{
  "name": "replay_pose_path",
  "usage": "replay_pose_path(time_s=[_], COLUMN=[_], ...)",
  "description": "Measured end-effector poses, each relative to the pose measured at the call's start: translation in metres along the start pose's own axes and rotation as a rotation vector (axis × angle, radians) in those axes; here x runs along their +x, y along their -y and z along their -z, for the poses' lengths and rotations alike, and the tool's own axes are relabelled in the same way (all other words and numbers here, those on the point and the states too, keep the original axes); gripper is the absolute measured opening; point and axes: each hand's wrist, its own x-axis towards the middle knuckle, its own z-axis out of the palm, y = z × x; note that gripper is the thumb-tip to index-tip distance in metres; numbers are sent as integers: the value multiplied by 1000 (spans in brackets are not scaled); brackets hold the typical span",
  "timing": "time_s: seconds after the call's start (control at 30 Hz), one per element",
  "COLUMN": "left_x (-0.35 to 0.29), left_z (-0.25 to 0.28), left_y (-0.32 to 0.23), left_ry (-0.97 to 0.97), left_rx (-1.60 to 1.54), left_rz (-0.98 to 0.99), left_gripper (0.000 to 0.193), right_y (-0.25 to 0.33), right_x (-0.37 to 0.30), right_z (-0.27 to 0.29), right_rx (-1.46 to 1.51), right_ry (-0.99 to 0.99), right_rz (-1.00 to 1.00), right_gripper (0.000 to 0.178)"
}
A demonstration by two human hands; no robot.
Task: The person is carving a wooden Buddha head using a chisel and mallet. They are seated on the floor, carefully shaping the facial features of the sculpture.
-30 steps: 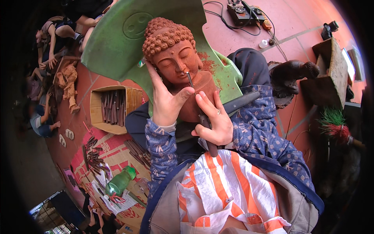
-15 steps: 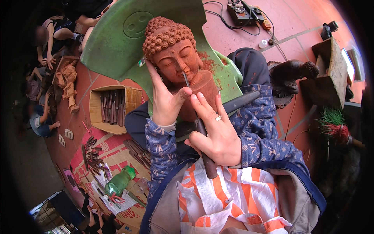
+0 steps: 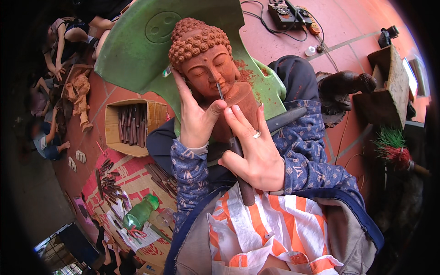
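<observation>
A reddish-brown carved wooden Buddha bust (image 3: 208,64) leans on a green plastic chair (image 3: 133,50) in front of me. My left hand (image 3: 195,114) cups the side of its head and neck, the thumb close to the metal shaft of a carving chisel. That chisel (image 3: 246,192) has a dark wooden handle and is gripped in my right hand (image 3: 259,158), some of whose fingers stretch along it toward the bust. Its thin blade meets the face around the mouth. Reddish wood shavings (image 3: 245,71) lie on the green plastic beside the neck.
At left stand a cardboard box (image 3: 126,146) of chisels, a carved wooden figure (image 3: 79,98), and a green bottle (image 3: 141,213) near loose tools. A corded power unit (image 3: 288,16) is at the top. Right are a dark carving (image 3: 343,85) and a brush (image 3: 398,151). Other people sit far left.
The chisel's handle end and my right hand have shifted slightly up toward the bust. My left hand stays against the head.
</observation>
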Motion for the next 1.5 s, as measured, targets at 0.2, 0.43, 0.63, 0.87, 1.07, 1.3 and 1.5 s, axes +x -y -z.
replay_pose_path(time_s=[0.2,0.43,0.63,0.87,1.07,1.3,1.5], left_x=[-1,0,0,-10,-57,-97,-129], left_z=[2,2,2,9,39,46,85], left_y=[1,0,-2,1,-40,-54,-25], left_ry=[-1,5,19,-77,-81,37,-417], left_rx=[6,-12,-65,35,680,682,686], left_rz=[8,2,9,-35,-553,-414,-230], left_gripper=[136,137,142,139,53,25,10], right_y=[-36,-55,-84,-80,-64,-53,-58], right_x=[-9,-13,-15,-14,-8,0,6], right_z=[-13,-26,-26,-16,6,-2,5], right_rx=[-55,-69,-13,146,603,981,880], right_ry=[-32,-100,-104,-58,-109,9,69], right_rz=[155,257,458,432,433,388,148], right_gripper=[25,21,25,26,49,56,57])
